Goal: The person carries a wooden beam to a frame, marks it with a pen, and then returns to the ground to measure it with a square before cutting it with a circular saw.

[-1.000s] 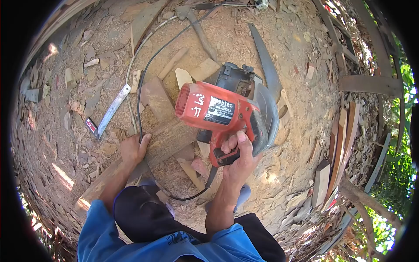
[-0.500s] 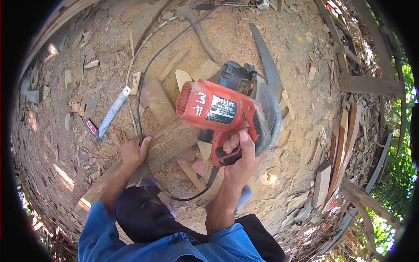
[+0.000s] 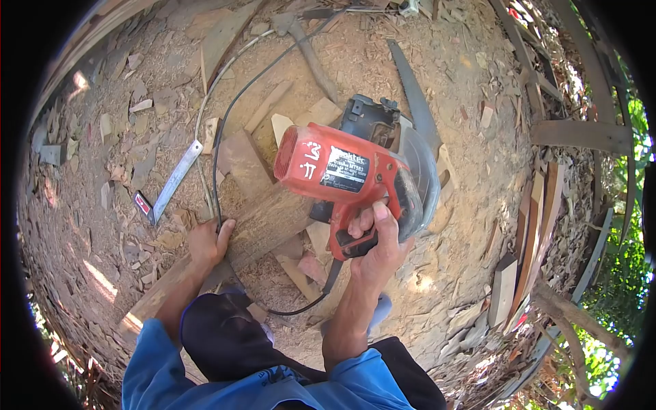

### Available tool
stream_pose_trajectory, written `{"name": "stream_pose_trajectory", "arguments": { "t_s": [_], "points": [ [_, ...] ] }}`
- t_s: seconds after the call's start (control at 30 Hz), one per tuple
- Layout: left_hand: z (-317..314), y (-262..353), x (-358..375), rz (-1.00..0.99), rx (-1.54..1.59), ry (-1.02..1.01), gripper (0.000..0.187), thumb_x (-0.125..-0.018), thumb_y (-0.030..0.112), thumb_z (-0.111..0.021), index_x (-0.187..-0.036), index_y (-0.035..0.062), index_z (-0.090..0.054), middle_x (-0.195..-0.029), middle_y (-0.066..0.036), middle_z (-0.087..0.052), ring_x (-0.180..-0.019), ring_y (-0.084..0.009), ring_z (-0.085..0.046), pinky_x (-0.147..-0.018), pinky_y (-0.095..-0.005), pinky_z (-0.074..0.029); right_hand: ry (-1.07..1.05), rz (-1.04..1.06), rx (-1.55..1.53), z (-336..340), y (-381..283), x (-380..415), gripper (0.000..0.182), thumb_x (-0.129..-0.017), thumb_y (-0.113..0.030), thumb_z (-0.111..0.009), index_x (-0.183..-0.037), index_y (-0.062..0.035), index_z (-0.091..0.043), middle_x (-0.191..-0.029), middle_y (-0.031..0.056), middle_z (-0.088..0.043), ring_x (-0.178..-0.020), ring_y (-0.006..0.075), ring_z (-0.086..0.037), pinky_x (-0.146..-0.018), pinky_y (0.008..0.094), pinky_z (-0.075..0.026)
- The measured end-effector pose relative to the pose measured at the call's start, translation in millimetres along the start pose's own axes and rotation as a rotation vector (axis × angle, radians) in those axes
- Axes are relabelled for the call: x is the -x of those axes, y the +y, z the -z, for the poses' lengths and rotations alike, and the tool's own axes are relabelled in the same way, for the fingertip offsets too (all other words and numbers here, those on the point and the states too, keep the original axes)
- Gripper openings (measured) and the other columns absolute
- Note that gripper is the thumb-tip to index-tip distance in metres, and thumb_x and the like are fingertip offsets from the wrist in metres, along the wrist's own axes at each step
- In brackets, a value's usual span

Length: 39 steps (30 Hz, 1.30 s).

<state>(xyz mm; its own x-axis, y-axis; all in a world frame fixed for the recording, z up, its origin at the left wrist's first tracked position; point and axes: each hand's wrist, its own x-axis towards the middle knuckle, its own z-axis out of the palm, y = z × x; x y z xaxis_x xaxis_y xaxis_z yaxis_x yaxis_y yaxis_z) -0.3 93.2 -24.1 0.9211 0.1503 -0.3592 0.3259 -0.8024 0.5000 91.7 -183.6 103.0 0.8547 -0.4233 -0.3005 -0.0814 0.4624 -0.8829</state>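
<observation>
My right hand (image 3: 378, 247) grips the handle of a red circular saw (image 3: 339, 172), held above the end of a long wooden plank (image 3: 263, 222) that lies on the sawdust-covered ground. The saw's grey blade guard (image 3: 417, 174) sits on its right side. My left hand (image 3: 209, 241) presses down on the plank, left of the saw, next to the black power cord (image 3: 220, 147) that runs across the wood and up the ground.
A metal square ruler (image 3: 169, 184) lies to the left of the plank. A handsaw blade (image 3: 413, 92) and a hammer-like tool (image 3: 307, 48) lie beyond the saw. Wood offcuts litter the ground; stacked boards (image 3: 529, 232) stand at the right.
The saw has shifted slightly, tilting a little down and to the left. My left hand stays on the plank.
</observation>
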Motion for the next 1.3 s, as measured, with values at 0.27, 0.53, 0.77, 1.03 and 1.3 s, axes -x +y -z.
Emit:
{"name": "stream_pose_trajectory", "arguments": {
  "t_s": [0.27, 0.53, 0.77, 1.03, 1.3],
  "points": [
    [1.0, 0.1, -0.5, -0.007, -0.008, -0.002, 0.048, -0.093, 0.050, -0.052, -0.096, 0.0072, -0.074, -0.073, -0.020, -0.066, -0.073, -0.0394, -0.066, -0.069, -0.0469, -0.050, -0.008, -0.012, 0.000, -3.5, -2.4, -5.5, 0.018, -0.086, -0.007, -0.067, -0.096, 0.0052, -0.059, -0.067, 0.0063, -0.056, -0.055, 0.0136, -0.053, -0.052, 0.0268, -0.043],
    [0.6, -0.8, -0.6, 0.009, -0.004, -0.008, 0.046, -0.092, 0.048, -0.053, -0.096, 0.0068, -0.073, -0.073, -0.021, -0.066, -0.073, -0.0398, -0.066, -0.068, -0.0468, -0.050, -0.013, -0.007, 0.010, -7.1, -3.8, -11.7, 0.018, -0.086, -0.007, -0.067, -0.096, 0.0051, -0.059, -0.067, 0.0062, -0.056, -0.055, 0.0135, -0.053, -0.052, 0.0265, -0.043],
    [1.9, 2.0, -0.3, 0.012, 0.004, -0.003, 0.046, -0.092, 0.047, -0.054, -0.095, 0.0056, -0.073, -0.074, -0.022, -0.066, -0.073, -0.0408, -0.066, -0.069, -0.0473, -0.050, -0.001, -0.014, 0.011, -11.7, -5.7, -17.0, 0.017, -0.086, -0.006, -0.067, -0.096, 0.0048, -0.059, -0.066, 0.0058, -0.055, -0.054, 0.0132, -0.052, -0.052, 0.0263, -0.043],
    [0.2, -0.5, -0.7, -0.008, 0.001, 0.008, 0.046, -0.092, 0.047, -0.053, -0.095, 0.0051, -0.073, -0.072, -0.023, -0.065, -0.071, -0.0426, -0.065, -0.068, -0.0486, -0.050, -0.020, -0.004, 0.030, -14.3, -6.8, -24.8, 0.018, -0.086, -0.008, -0.068, -0.093, 0.0043, -0.058, -0.065, 0.0055, -0.055, -0.054, 0.0132, -0.052, -0.051, 0.0262, -0.042],
    [0.2, -1.0, -2.0, -0.023, -0.001, 0.000, 0.046, -0.093, 0.048, -0.052, -0.094, 0.0060, -0.072, -0.070, -0.021, -0.064, -0.071, -0.0420, -0.064, -0.067, -0.0489, -0.049, -0.011, -0.025, -0.007, -13.7, -9.6, -36.2, 0.019, -0.086, -0.010, -0.068, -0.095, 0.0038, -0.058, -0.065, 0.0055, -0.054, -0.053, 0.0134, -0.052, -0.050, 0.0264, -0.043]
  ]
}}
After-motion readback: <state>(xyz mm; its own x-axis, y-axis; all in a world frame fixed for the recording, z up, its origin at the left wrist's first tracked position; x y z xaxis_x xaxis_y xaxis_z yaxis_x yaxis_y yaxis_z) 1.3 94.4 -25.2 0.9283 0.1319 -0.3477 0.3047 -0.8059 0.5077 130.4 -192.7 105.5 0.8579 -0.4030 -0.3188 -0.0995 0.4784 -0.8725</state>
